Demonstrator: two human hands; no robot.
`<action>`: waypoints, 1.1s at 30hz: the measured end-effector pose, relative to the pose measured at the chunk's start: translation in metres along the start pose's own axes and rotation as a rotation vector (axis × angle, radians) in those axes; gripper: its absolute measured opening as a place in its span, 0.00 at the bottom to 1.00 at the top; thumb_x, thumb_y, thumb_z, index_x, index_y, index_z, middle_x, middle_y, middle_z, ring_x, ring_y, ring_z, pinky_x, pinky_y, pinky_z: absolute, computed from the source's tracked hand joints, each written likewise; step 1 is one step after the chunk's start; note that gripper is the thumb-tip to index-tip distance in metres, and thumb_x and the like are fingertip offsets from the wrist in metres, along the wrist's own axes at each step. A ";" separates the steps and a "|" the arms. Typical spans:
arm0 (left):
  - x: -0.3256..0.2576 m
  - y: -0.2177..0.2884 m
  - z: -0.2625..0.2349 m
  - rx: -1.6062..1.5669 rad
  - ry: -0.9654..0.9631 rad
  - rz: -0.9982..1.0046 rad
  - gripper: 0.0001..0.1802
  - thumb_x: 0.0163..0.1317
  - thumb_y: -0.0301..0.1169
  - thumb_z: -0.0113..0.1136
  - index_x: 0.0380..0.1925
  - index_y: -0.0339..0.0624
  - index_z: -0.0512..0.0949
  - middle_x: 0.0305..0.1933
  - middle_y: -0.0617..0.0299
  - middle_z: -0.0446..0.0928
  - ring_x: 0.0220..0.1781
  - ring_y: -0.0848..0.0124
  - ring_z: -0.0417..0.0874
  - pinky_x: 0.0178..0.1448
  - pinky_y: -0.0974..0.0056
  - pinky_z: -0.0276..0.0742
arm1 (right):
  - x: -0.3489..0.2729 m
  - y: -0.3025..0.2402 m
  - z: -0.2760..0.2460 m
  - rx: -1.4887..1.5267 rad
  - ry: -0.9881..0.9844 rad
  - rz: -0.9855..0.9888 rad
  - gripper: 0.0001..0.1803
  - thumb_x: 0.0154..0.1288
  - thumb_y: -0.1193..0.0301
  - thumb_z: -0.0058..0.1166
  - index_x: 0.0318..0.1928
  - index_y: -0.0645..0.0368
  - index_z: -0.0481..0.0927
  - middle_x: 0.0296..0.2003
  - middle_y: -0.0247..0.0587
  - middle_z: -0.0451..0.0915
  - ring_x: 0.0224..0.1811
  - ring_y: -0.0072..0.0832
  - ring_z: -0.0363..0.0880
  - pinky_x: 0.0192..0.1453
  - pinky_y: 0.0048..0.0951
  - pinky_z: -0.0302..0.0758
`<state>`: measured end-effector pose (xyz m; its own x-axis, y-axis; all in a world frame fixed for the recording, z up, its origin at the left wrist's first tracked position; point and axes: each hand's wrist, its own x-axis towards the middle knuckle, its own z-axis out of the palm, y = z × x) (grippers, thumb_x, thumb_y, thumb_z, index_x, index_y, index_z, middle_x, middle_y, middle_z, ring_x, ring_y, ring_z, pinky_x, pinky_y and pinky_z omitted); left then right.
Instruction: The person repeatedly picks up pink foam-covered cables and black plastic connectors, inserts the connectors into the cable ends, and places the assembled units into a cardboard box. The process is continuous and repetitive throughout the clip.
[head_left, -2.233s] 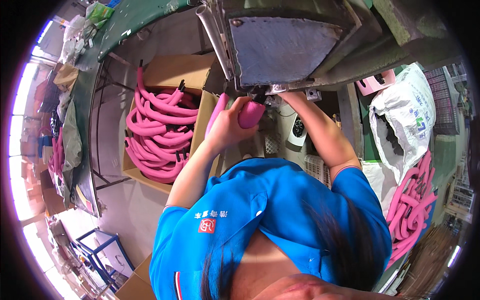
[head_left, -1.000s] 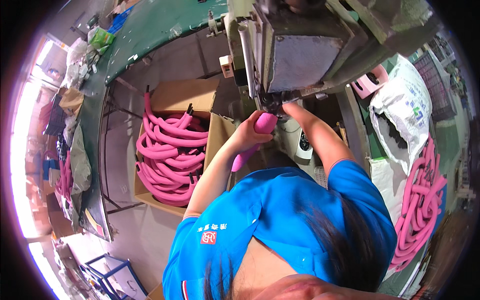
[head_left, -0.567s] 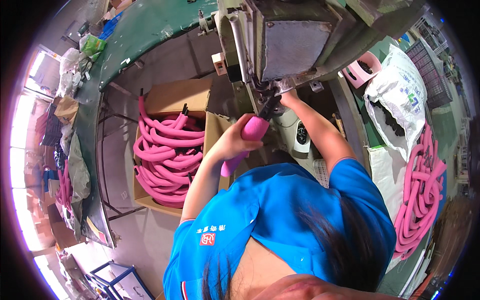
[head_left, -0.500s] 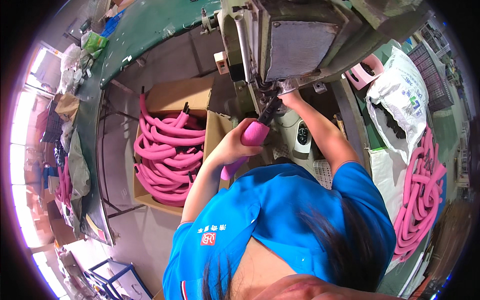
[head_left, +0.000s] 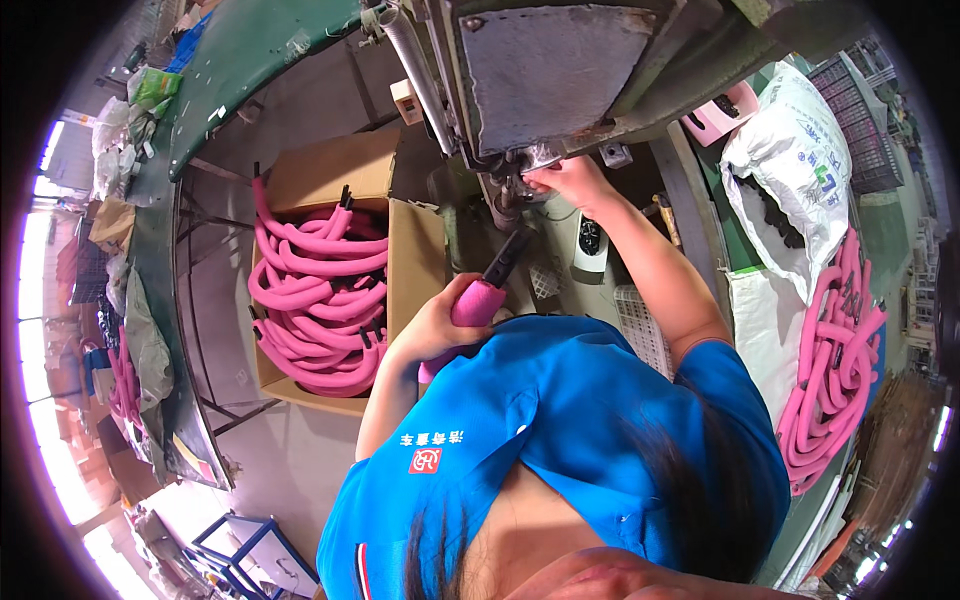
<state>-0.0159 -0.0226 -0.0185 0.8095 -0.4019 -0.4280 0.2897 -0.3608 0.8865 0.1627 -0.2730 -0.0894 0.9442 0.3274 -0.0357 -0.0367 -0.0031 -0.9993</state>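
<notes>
My left hand (head_left: 437, 325) is wrapped round a pink foam-covered tube (head_left: 478, 304). A flat black end piece (head_left: 508, 258) sticks out of the tube's upper end, tilted up toward the machine and apart from it. The tube's lower part is hidden by my hand and blue shirt. Under the head of a big grey metal machine (head_left: 560, 85), my right hand (head_left: 578, 186) is raised with its fingers bent together at the working point (head_left: 538, 158). What those fingers hold, if anything, is too small and covered to make out.
On the left stands an open cardboard box (head_left: 418, 250) full of curved pink tubes (head_left: 320, 285). A white sack (head_left: 795, 150) of black parts, a pink bin (head_left: 725, 110) and a heap of pink tubes (head_left: 830, 370) are on the right. A green table (head_left: 270, 60) extends behind.
My left hand has drawn the pink tube down and away from the machine, so its black end has come clear. My right hand stays at the machine head. The whole view has shifted slightly.
</notes>
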 end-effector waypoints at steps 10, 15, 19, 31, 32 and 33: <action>-0.023 -0.009 0.010 -0.008 0.135 -0.045 0.41 0.43 0.36 0.72 0.59 0.44 0.65 0.49 0.52 0.76 0.50 0.63 0.78 0.57 0.61 0.70 | 0.019 0.078 0.012 -1.183 -0.075 -0.202 0.05 0.45 0.77 0.55 0.27 0.58 0.79 0.28 0.52 0.80 0.36 0.51 0.80 0.39 0.47 0.75; -0.045 -0.030 0.015 -0.060 0.254 -0.050 0.41 0.43 0.37 0.72 0.58 0.43 0.65 0.48 0.53 0.76 0.49 0.65 0.77 0.56 0.62 0.70 | 0.035 0.056 0.014 -1.191 -0.101 -0.027 0.14 0.52 0.67 0.54 0.40 0.55 0.79 0.38 0.55 0.80 0.40 0.51 0.79 0.43 0.47 0.75; -0.049 -0.027 0.018 -0.063 0.263 -0.068 0.39 0.44 0.37 0.71 0.58 0.45 0.66 0.47 0.53 0.76 0.48 0.65 0.77 0.56 0.63 0.70 | 0.087 0.101 -0.021 -0.639 0.196 -0.073 0.31 0.65 0.52 0.44 0.62 0.60 0.66 0.59 0.62 0.68 0.62 0.51 0.66 0.64 0.42 0.65; -0.048 -0.030 0.013 -0.087 0.236 -0.050 0.39 0.45 0.37 0.70 0.59 0.46 0.65 0.50 0.52 0.75 0.51 0.62 0.78 0.57 0.62 0.70 | 0.088 0.127 -0.024 -0.800 0.156 -0.006 0.34 0.68 0.50 0.38 0.64 0.65 0.62 0.65 0.61 0.60 0.68 0.46 0.58 0.68 0.39 0.58; -0.047 -0.029 0.012 -0.074 0.223 -0.038 0.39 0.45 0.37 0.70 0.59 0.47 0.64 0.50 0.52 0.75 0.51 0.61 0.78 0.57 0.61 0.70 | 0.089 0.127 -0.026 -0.794 0.159 -0.005 0.34 0.69 0.50 0.37 0.64 0.65 0.61 0.65 0.61 0.60 0.69 0.46 0.57 0.69 0.39 0.57; -0.045 -0.026 0.010 -0.053 0.219 -0.032 0.39 0.45 0.37 0.70 0.59 0.47 0.64 0.50 0.52 0.75 0.51 0.61 0.78 0.57 0.61 0.70 | 0.091 0.125 -0.029 -0.782 0.160 -0.009 0.35 0.69 0.50 0.37 0.65 0.65 0.61 0.66 0.61 0.59 0.69 0.45 0.56 0.69 0.39 0.57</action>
<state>-0.0648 -0.0031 -0.0239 0.8893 -0.1971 -0.4127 0.3386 -0.3229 0.8838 0.2537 -0.2705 -0.2183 0.9812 0.1906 0.0306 0.1550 -0.6829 -0.7139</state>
